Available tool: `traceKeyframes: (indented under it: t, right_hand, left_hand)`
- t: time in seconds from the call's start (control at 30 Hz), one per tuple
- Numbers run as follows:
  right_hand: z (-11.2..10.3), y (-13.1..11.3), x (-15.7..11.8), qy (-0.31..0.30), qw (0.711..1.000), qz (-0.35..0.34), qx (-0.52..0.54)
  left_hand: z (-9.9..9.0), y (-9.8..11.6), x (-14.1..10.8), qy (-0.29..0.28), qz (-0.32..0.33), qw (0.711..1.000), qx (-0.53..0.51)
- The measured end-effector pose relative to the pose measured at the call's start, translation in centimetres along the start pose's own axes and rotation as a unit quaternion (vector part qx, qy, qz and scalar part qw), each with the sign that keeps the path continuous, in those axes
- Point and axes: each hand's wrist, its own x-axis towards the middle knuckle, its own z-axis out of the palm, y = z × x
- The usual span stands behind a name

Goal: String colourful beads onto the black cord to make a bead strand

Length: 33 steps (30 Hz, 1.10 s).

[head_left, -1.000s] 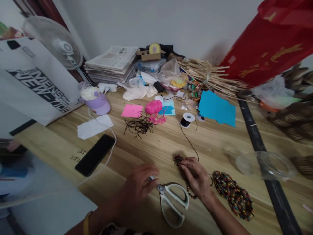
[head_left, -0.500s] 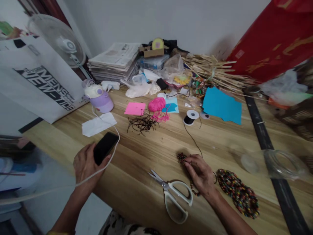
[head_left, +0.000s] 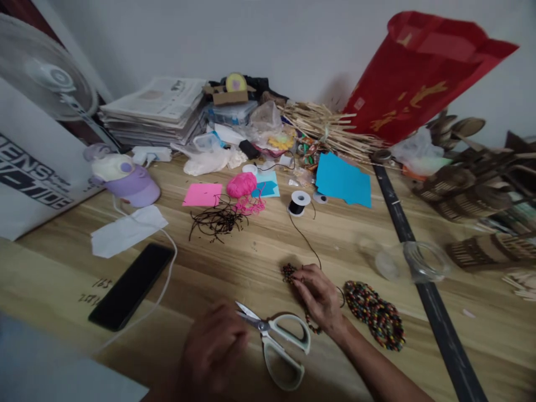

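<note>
My right hand [head_left: 320, 298] pinches a strand of small dark beads [head_left: 288, 272] at the table's middle; part of the strand shows below the palm. My left hand [head_left: 215, 346], smeared by motion, is beside the tips of the white-handled scissors [head_left: 264, 326]; its fingers are too blurred to read. The black phone [head_left: 132, 286] lies flat at the left with a white cable beside it. A coiled heap of coloured beads [head_left: 374, 315] rests right of my right wrist. Black cord runs from a white spool [head_left: 298, 203] toward my right hand.
Black cord scraps [head_left: 218, 219], pink yarn [head_left: 242, 185] and blue sheets [head_left: 343, 180] lie farther back. A purple-and-white fan [head_left: 129, 178] stands left, near newspapers [head_left: 154, 111]. Clear tubing [head_left: 426, 261] and woven baskets [head_left: 489, 251] are at the right.
My left hand has let go of the phone, now on the table, and moved right toward the scissors. The view has shifted right. My right hand still pinches the beads.
</note>
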Motion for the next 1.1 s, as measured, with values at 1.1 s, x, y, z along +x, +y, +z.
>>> traceKeyframes:
  t: [1.1]
  right_hand:
    - [-0.3, 0.0, -0.1, -0.035, 0.999, -0.018, 0.035]
  left_hand:
    - [5.8, -2.4, 13.2, -0.303, -0.257, 0.784, -0.478]
